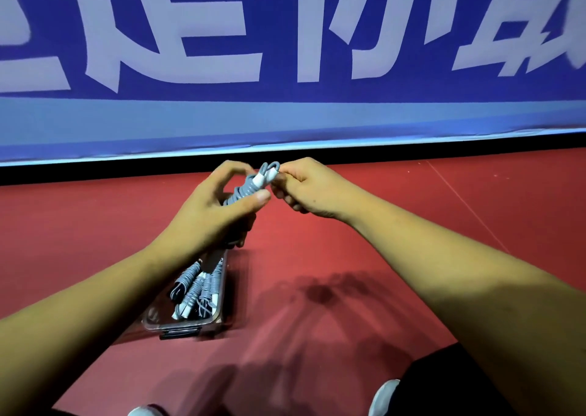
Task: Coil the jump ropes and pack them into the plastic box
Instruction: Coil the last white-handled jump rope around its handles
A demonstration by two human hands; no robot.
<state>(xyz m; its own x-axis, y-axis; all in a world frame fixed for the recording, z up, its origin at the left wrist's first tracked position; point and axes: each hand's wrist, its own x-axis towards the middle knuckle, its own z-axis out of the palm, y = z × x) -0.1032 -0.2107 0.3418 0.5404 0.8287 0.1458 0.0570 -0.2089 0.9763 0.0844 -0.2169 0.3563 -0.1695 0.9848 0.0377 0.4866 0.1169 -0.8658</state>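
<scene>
Banner: a blue wall banner (285,51) with large pale characters filled the upper half of your view.
Floor: the red floor (364,251) lay under everything, and you were working low over it.
Plastic box: the clear plastic box (151,319) sat open on the floor, below your left forearm and near your feet.
Packed ropes: several grey coiled ropes (193,289) already lay side by side in the box.
Arms: both forearms reached forward and met above the floor, just beyond the far end of the box.
Left hand: your left hand (206,216) gripped the bundle, the thumb pressed across the top and the fingers curled beneath it.
Right hand: your right hand (314,190) was curled, its fingertips (280,176) pinching the looped end at the top of the bundle.
Jump rope: the grey jump rope (242,190) was held between your hands in the air, wound into a tight bundle, not yet in the box.
White end: a white handle end (262,179) showed just below the loop.
Handling: the cord looked light, soft and springy, so I judged it would unwind if your grip loosened.
Where to hold: around the middle of the windings, with the loose end trapped, seemed the safest hold for lowering it into the box.
</scene>
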